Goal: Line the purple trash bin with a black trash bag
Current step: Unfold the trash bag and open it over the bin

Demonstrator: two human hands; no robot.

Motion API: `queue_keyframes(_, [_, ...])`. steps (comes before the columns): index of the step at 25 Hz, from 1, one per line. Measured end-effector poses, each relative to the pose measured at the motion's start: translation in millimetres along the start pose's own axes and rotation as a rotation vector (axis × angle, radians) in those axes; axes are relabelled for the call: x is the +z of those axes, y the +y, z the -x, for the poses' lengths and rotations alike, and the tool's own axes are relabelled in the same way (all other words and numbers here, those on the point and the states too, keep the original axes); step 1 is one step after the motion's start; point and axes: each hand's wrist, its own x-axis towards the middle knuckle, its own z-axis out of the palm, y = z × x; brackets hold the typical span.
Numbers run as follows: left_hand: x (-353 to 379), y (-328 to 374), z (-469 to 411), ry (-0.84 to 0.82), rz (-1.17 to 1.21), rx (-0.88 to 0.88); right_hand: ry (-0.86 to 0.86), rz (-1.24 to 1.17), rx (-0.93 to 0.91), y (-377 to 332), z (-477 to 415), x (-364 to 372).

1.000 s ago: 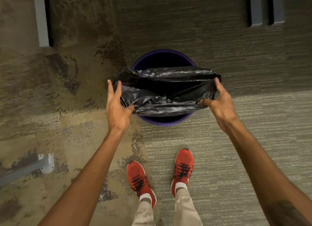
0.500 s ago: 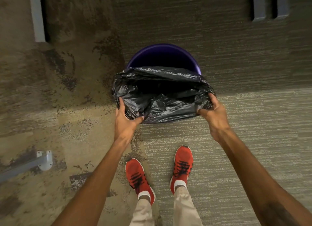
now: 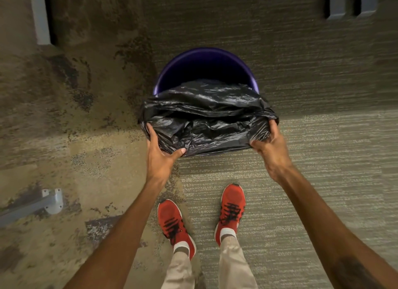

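Note:
A round purple trash bin (image 3: 204, 58) stands on the carpet straight ahead of me. A crinkled black trash bag (image 3: 206, 118) lies over its near half, mouth spread open. The far rim and inner wall of the bin are bare. My left hand (image 3: 160, 154) grips the bag's edge at the near left of the bin. My right hand (image 3: 269, 145) grips the edge at the near right. The near rim of the bin is hidden under the plastic.
My two red shoes (image 3: 175, 224) stand on the carpet just short of the bin. A grey metal furniture foot (image 3: 50, 200) lies at the left. Grey furniture legs (image 3: 41, 15) rise at the far left and the far right (image 3: 336, 2).
The bag's near edge has come down and toward me over the bin's near rim. Both hands moved with it, and more of the bin's far rim shows.

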Motion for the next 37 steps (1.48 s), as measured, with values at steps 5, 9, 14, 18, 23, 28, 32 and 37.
queue_keyframes(5, [-4,-18,-8,0.012,0.381,-0.222,0.035,-0.036,0.072,12,-6,-1])
queue_keyframes(9, [-4,-9,-23,0.082,0.308,-0.183,0.077,0.04,0.04,-2,-18,4])
queue_keyframes(14, [-2,3,-40,0.089,-0.154,-0.062,0.043,0.101,0.033,-11,-35,10])
queue_keyframes(18, [-2,1,-29,0.058,-0.363,0.104,0.034,0.262,-0.071,-1,-32,12])
queue_keyframes(23, [-7,3,-36,0.18,-0.432,0.192,0.088,0.351,-0.172,-2,-37,8])
queue_keyframes(28, [-15,22,-60,0.189,-0.524,0.245,0.171,0.324,-0.163,-23,-48,13])
queue_keyframes(32, [-23,37,-72,0.321,-0.595,0.188,0.278,0.387,-0.17,-39,-53,19])
queue_keyframes(37, [-23,64,-83,0.371,-0.356,-0.051,0.338,0.285,-0.117,-55,-58,28])
